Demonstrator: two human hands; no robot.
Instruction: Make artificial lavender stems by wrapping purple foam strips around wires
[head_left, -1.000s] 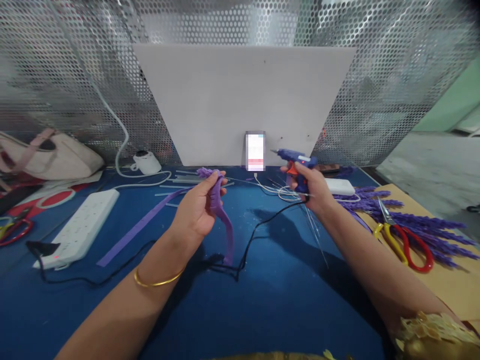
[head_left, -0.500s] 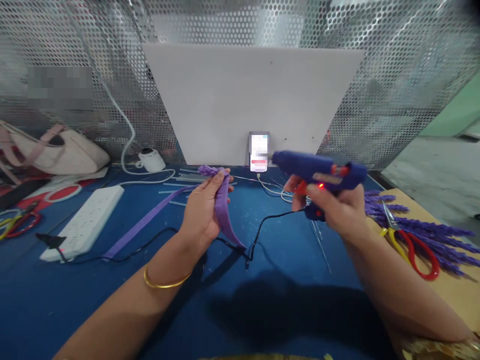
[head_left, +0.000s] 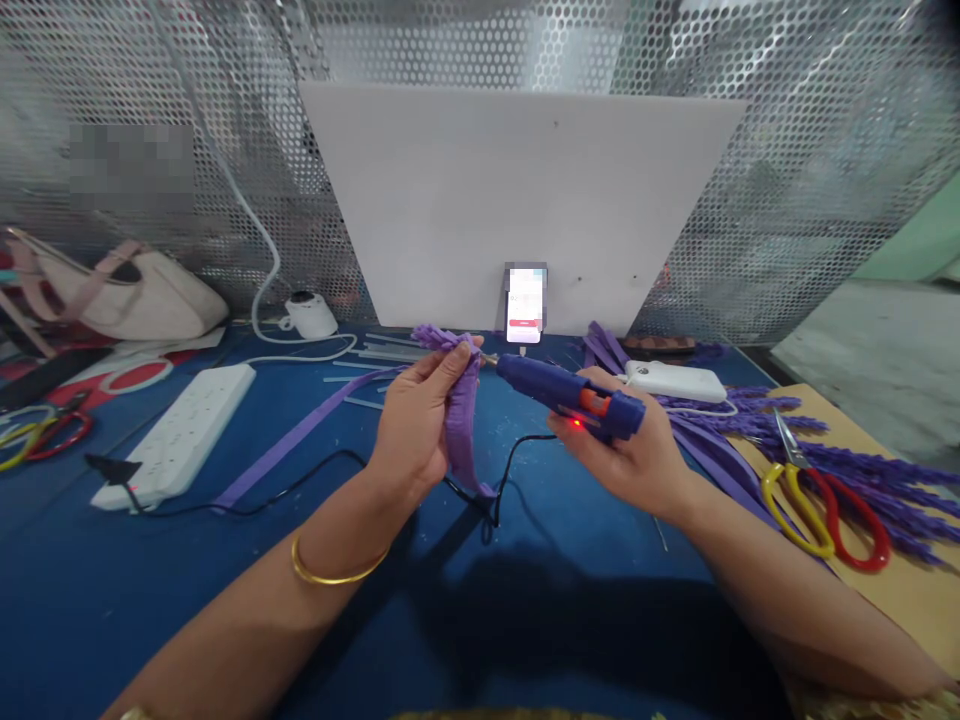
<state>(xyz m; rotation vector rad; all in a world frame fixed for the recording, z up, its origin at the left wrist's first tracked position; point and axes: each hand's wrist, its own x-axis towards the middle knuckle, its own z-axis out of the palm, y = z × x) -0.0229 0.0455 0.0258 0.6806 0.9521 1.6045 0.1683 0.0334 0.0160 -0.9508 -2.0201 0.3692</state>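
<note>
Pinched between the thumb and fingers of my left hand is a purple fringed strip. Its frilled, flower-like end pokes out above my fingers, and the loose tail curls down toward the table. My right hand is wrapped round a blue glue gun with a red light glowing on it. The gun's metal nozzle meets or nearly meets the strip beside my left fingertips; whether they touch I cannot tell. A black cord runs from the gun across the table.
Left lie a white power strip, another purple strip, scissors and glue sticks. A lit phone leans on a white board. Right are a white power bank, purple flower stems and red-and-yellow scissors.
My right hand has brought the glue gun left and down, so its nozzle is now at the strip. My left hand keeps its hold. The view has shifted slightly.
</note>
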